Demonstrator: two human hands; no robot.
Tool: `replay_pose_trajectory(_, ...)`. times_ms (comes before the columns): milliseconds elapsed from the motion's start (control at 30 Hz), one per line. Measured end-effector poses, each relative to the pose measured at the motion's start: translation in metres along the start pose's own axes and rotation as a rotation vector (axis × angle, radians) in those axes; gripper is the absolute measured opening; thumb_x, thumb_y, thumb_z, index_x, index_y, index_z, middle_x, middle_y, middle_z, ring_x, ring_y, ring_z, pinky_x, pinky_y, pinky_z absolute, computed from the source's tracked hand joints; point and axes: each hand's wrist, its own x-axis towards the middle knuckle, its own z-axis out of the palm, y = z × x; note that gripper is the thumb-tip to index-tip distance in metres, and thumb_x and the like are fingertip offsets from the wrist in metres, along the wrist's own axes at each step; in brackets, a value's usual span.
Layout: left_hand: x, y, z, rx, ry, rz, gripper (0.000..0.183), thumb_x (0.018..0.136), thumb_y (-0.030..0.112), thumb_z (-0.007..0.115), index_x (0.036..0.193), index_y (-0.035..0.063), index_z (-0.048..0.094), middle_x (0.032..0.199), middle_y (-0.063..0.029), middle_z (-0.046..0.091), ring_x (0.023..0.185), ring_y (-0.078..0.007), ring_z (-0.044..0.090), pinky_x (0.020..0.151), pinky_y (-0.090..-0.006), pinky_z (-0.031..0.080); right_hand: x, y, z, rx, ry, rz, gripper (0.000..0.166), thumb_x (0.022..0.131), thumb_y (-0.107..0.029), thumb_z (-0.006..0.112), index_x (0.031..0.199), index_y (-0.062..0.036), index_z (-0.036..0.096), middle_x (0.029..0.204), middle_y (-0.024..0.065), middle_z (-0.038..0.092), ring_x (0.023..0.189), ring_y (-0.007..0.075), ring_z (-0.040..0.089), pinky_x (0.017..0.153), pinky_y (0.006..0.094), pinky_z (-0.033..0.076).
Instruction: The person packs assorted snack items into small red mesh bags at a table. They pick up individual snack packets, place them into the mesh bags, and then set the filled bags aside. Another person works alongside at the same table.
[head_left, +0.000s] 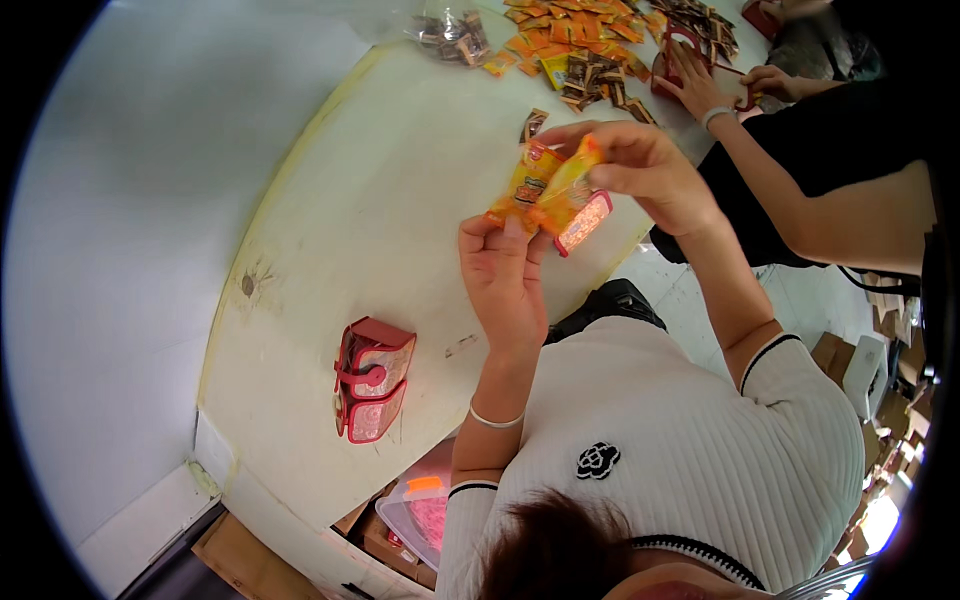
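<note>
In front of my chest, above the table, I hold two orange-yellow wrapped snack packets. My left hand (504, 274) pinches their lower ends between thumb and fingers. One packet (529, 184) leans to the left with its printed face showing. The other packet (566, 191) is slightly blurred, and my right hand (645, 169) grips it near its upper end. Behind the packets, partly hidden, a red-edged case (586, 223) with a glittery panel rests on the table. A small brown packet (534, 124) lies just beyond my right fingers.
A red-trimmed clear case (375, 381) with a strap stands on the white table (360, 225). Orange packets (577, 30) and brown packets (592, 79) are heaped at the far end, beside a clear bag (450, 34). Another person's hands (694, 82) touch a red case. Below sits a plastic bin (405, 502).
</note>
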Motion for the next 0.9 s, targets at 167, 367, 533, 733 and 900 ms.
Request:
replay_pose_trajectory(167,-0.004,-0.004,0.003,0.075,-0.060,-0.068,0.011,0.089,0.006,0.047,0.099,0.0041,0.041,0.111,-0.0115,0.050,0.102,-0.0218,0.054,0.085,-0.0368,0.050,-0.002,-0.004,0.004,-0.152,0.062,0.091,0.017,0.078,-0.003,0.063,0.094,0.0004,0.058,0.086,0.0045,0.062,0.076,0.0079,0.059,0.068,0.0205,0.047)
replay_pose_trajectory(367,-0.002,-0.010,0.002,0.030,-0.074,-0.163,0.012,0.089,0.005,0.046,0.100,0.0040,0.042,0.111,-0.0119,0.051,0.100,-0.0216,0.055,0.083,-0.0358,0.050,-0.005,-0.004,-0.002,-0.158,0.094,0.032,0.021,0.079,-0.004,0.062,0.098,0.0014,0.058,0.089,0.0046,0.063,0.073,0.0059,0.058,0.064,0.0189,0.046)
replay_pose_trajectory(533,0.014,-0.031,-0.036,0.706,-0.113,-0.048,0.013,0.088,0.007,0.048,0.097,-0.0013,0.053,0.093,-0.0096,0.060,0.083,-0.0154,0.059,0.074,-0.0283,0.047,-0.010,-0.006,-0.052,-0.525,0.342,-0.139,0.023,0.081,0.000,0.059,0.103,0.0038,0.058,0.090,0.0065,0.064,0.079,0.0103,0.060,0.071,0.0214,0.048)
replay_pose_trajectory(733,0.028,-0.073,-0.077,1.090,-0.255,-0.162,0.016,0.084,0.004,0.051,0.098,-0.0011,0.057,0.083,-0.0117,0.062,0.077,-0.0181,0.060,0.069,-0.0273,0.047,-0.026,0.070,-0.108,-1.372,0.355,-0.325,0.013,0.074,-0.001,0.060,0.086,-0.0019,0.060,0.081,0.0105,0.061,0.076,0.0276,0.058,0.066,0.0331,0.048)
replay_pose_trajectory(900,0.041,-0.098,-0.098,1.002,-0.398,-0.306,0.028,0.079,0.005,0.058,0.107,0.0006,0.055,0.093,-0.0120,0.061,0.084,-0.0204,0.061,0.070,-0.0306,0.048,-0.040,0.104,-0.094,-1.185,0.148,-0.326,0.015,0.072,0.002,0.061,0.087,-0.0015,0.059,0.086,0.0110,0.059,0.080,0.0275,0.057,0.070,0.0341,0.047)
